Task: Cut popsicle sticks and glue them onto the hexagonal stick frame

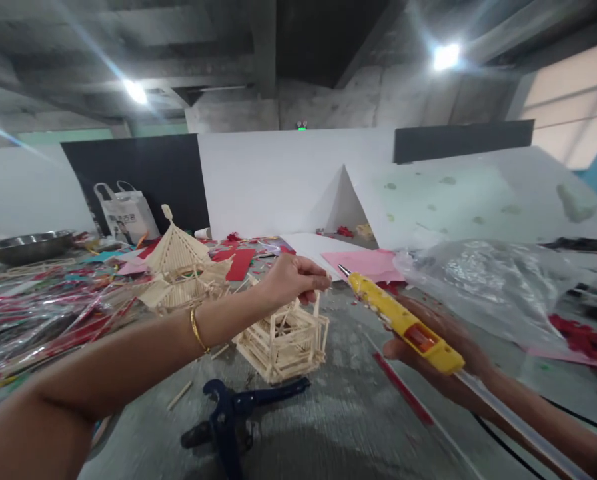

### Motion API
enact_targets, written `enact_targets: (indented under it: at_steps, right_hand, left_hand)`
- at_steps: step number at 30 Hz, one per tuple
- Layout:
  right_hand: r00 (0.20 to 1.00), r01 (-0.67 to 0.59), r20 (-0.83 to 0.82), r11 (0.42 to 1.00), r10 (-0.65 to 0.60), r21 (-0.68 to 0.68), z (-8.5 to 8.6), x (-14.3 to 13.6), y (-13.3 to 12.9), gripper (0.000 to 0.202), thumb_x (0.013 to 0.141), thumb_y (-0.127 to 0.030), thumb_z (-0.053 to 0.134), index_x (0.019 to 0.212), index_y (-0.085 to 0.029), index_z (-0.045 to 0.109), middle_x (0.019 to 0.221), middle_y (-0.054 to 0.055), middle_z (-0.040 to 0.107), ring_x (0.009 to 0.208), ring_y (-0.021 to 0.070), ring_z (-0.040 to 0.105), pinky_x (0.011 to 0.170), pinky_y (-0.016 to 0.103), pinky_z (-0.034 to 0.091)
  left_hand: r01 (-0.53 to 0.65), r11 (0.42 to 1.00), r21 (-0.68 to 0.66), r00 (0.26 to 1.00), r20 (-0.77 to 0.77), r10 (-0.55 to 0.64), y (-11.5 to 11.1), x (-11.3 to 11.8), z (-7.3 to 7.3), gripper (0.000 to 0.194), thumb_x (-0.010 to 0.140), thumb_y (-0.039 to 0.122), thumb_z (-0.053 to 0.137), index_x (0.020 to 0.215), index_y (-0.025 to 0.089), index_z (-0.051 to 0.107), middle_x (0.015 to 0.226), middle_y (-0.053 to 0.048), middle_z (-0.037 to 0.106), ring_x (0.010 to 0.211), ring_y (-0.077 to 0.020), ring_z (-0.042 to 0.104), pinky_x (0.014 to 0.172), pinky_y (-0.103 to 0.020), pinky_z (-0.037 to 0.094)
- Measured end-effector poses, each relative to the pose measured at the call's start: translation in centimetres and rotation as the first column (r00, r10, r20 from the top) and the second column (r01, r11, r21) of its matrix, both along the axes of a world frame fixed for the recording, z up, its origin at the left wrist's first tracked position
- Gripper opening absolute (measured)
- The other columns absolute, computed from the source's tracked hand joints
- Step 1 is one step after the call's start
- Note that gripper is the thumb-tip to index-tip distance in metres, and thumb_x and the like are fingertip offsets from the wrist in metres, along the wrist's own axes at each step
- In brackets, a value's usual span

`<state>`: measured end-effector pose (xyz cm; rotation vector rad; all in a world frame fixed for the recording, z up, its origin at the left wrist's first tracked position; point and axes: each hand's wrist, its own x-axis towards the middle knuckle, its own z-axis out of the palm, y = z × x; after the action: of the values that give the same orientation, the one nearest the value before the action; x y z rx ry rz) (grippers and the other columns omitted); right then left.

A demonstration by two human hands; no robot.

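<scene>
My right hand (438, 333) grips a yellow hot glue gun (396, 313), a long clear glue stick (508, 417) running out of its back end. The gun's metal nozzle points up and left, a short gap from my left hand (298, 279). Thumb and fingers of that hand are pinched together; whatever they hold is too small to make out. Just below the left hand stands an open lattice frame of wooden sticks (286, 340). Behind my left forearm is a second stick model with a pointed roof (178, 250).
A dark blue hand tool with a hooked jaw (228, 413) lies in front of the frame. Plastic-wrapped craft materials (53, 327) crowd the left, beside a metal bowl (26, 247). Right of centre are pink paper (363, 265), a clear plastic bag (498, 280) and a red strip (403, 390).
</scene>
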<state>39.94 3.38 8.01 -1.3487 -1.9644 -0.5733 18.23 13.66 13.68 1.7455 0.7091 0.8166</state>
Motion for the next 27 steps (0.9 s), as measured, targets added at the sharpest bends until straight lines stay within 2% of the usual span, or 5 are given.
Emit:
enact_targets:
  at_steps: [3, 13, 17, 22, 27]
  right_hand:
    - [0.996, -0.083, -0.045, 0.996, 0.081, -0.039, 0.3, -0.5, -0.4, 0.047, 0.084, -0.067, 0.038, 0.082, -0.024, 0.057, 0.074, 0.004, 0.064, 0.064, 0.0177, 0.061, 0.058, 0.03, 0.047]
    - [0.997, -0.025, 0.065, 0.998, 0.029, -0.052, 1.5, -2.1, -1.8, 0.048, 0.088, -0.065, 0.03, 0.082, -0.024, 0.055, 0.068, 0.002, 0.061, 0.062, 0.0175, 0.061, 0.056, 0.029, 0.045]
    - [0.999, -0.034, 0.013, 0.999, 0.034, -0.02, 0.8, -1.5, -1.0, 0.046, 0.087, -0.065, 0.034, 0.079, -0.025, 0.055, 0.065, 0.001, 0.061, 0.056, 0.0166, 0.059, 0.051, 0.029, 0.044]
    - [1.0, -0.022, -0.01, 1.0, 0.022, 0.005, -0.7, -0.2, 0.6, 0.039, 0.075, -0.065, 0.053, 0.067, -0.026, 0.053, 0.058, 0.0, 0.061, 0.048, 0.0172, 0.058, 0.042, 0.028, 0.043]
    - [0.999, 0.0, 0.037, 1.0, -0.001, 0.019, -1.4, 0.1, 1.1, 0.034, 0.074, -0.06, 0.057, 0.069, -0.027, 0.055, 0.068, 0.001, 0.066, 0.055, 0.0176, 0.062, 0.046, 0.028, 0.047]
  left_hand:
    - [0.003, 1.0, 0.016, 0.999, 0.038, -0.004, 0.0, -0.2, -0.3, 0.016, 0.066, 0.024, 0.073, 0.071, 0.011, 0.066, 0.046, 0.003, 0.057, 0.04, -0.0059, 0.051, 0.04, -0.017, 0.042]
    - [0.002, 1.0, 0.008, 0.998, 0.062, -0.002, -1.0, -0.5, -0.1, 0.015, 0.065, 0.021, 0.073, 0.073, 0.011, 0.067, 0.048, 0.002, 0.057, 0.042, -0.0064, 0.053, 0.041, -0.017, 0.043]
    - [-0.012, 1.0, 0.005, 0.998, 0.064, 0.012, -1.2, -0.6, 0.0, 0.013, 0.065, 0.02, 0.072, 0.072, 0.01, 0.067, 0.048, 0.002, 0.057, 0.042, -0.0066, 0.053, 0.04, -0.017, 0.042]
    - [-0.009, 1.0, 0.013, 0.997, 0.072, 0.008, -1.1, -0.8, 0.0, 0.016, 0.066, 0.024, 0.072, 0.074, 0.01, 0.068, 0.05, 0.001, 0.058, 0.042, -0.0065, 0.053, 0.041, -0.018, 0.042]
    - [-0.004, 1.0, -0.005, 0.996, 0.089, 0.004, -0.9, -0.8, -0.2, 0.023, 0.061, 0.029, 0.077, 0.072, 0.012, 0.067, 0.054, 0.001, 0.061, 0.044, -0.0064, 0.053, 0.041, -0.018, 0.041]
